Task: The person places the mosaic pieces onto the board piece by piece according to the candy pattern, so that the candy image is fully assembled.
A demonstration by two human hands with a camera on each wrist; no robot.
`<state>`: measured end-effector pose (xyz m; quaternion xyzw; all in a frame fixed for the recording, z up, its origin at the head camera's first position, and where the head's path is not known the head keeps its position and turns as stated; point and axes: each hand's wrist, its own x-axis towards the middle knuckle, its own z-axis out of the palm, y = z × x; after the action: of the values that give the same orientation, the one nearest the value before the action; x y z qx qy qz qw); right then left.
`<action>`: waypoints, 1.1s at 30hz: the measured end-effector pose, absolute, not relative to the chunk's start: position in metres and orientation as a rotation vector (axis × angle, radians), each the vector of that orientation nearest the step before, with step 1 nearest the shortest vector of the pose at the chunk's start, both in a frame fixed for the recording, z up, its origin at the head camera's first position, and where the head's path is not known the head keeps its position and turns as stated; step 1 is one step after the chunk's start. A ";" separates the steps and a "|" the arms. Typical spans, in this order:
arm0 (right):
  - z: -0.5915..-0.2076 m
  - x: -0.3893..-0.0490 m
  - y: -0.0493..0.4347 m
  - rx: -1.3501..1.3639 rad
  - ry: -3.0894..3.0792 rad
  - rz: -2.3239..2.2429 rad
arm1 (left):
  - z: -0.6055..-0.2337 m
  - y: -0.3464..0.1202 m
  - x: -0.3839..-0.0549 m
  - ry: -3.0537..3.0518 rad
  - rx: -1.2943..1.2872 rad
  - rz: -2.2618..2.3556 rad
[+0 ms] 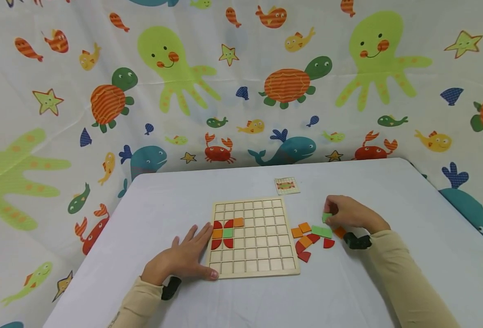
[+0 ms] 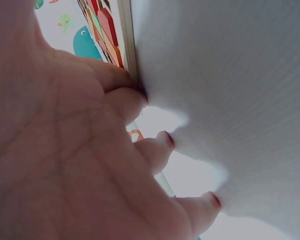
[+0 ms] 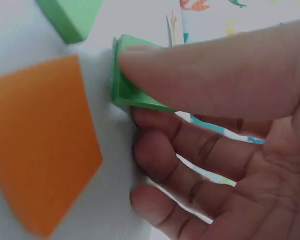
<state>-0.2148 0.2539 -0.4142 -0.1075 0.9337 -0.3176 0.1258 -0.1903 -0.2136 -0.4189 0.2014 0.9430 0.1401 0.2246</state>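
Observation:
A wooden grid board [image 1: 262, 241] lies on the table, with several red, orange and green tiles set in its left columns. One green square tile [image 1: 228, 233] sits between orange and red ones there. My left hand [image 1: 184, 258] rests along the board's left edge, fingers spread and straight, the thumb at its near-left corner. To the right of the board, my right hand [image 1: 353, 213] pinches a green square tile [image 3: 145, 95] between thumb and fingers, close over the table. An orange tile [image 3: 45, 145] lies beside that hand in the right wrist view.
Loose tiles lie right of the board: green tiles [image 1: 321, 232], orange squares [image 1: 305, 227] and red quarter-round pieces [image 1: 304, 257]. A small pattern card [image 1: 286, 186] lies behind the board. A curtain printed with sea animals [image 1: 241, 82] hangs behind the white table [image 1: 176, 196].

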 end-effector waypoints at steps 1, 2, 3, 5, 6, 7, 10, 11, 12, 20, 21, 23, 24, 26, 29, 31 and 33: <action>-0.414 -0.216 0.252 -0.301 2.729 -0.925 | -0.419 -0.214 -0.190 2.601 0.553 0.389; -0.413 -0.217 0.251 -0.294 2.737 -0.929 | -0.419 -0.214 -0.190 2.601 0.552 0.391; -0.413 -0.218 0.250 -0.288 2.744 -0.936 | -0.418 -0.214 -0.190 2.599 0.550 0.392; -0.413 -0.220 0.247 -0.286 2.755 -0.953 | -0.418 -0.214 -0.190 2.599 0.545 0.393; -0.412 -0.220 0.245 -0.281 2.762 -0.965 | -0.417 -0.213 -0.190 2.600 0.543 0.393; -0.412 -0.221 0.244 -0.283 2.770 -0.978 | -0.417 -0.213 -0.190 2.601 0.540 0.393; -0.410 -0.221 0.239 -0.299 2.784 -1.026 | -0.415 -0.213 -0.189 2.601 0.537 0.390; -0.409 -0.221 0.237 -0.302 2.785 -1.044 | -0.415 -0.213 -0.189 2.602 0.537 0.388; -0.409 -0.221 0.234 -0.318 2.785 -1.062 | -0.414 -0.213 -0.189 2.601 0.535 0.390; -0.405 -0.224 0.210 -0.407 2.753 -1.180 | -0.415 -0.214 -0.189 2.603 0.530 0.392; -0.405 -0.224 0.207 -0.413 2.748 -1.194 | -0.415 -0.214 -0.190 2.604 0.529 0.390; -0.406 -0.225 0.201 -0.423 2.737 -1.221 | -0.416 -0.214 -0.190 2.606 0.526 0.387; -0.406 -0.225 0.198 -0.432 2.734 -1.231 | -0.416 -0.214 -0.190 2.605 0.529 0.388; -0.407 -0.226 0.192 -0.447 2.723 -1.250 | -0.417 -0.214 -0.191 2.602 0.529 0.389; -0.408 -0.227 0.184 -0.470 2.696 -1.277 | -0.417 -0.214 -0.191 2.595 0.527 0.388; -0.409 -0.228 0.179 -0.492 2.681 -1.292 | -0.418 -0.214 -0.190 2.591 0.525 0.386; -0.409 -0.229 0.174 -0.512 2.669 -1.306 | -0.418 -0.214 -0.190 2.591 0.525 0.387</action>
<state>-0.2290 0.1739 -0.4092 -0.1694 0.8834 -0.4323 0.0633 -0.1897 -0.2139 -0.4178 0.1909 0.9431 0.1409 0.2330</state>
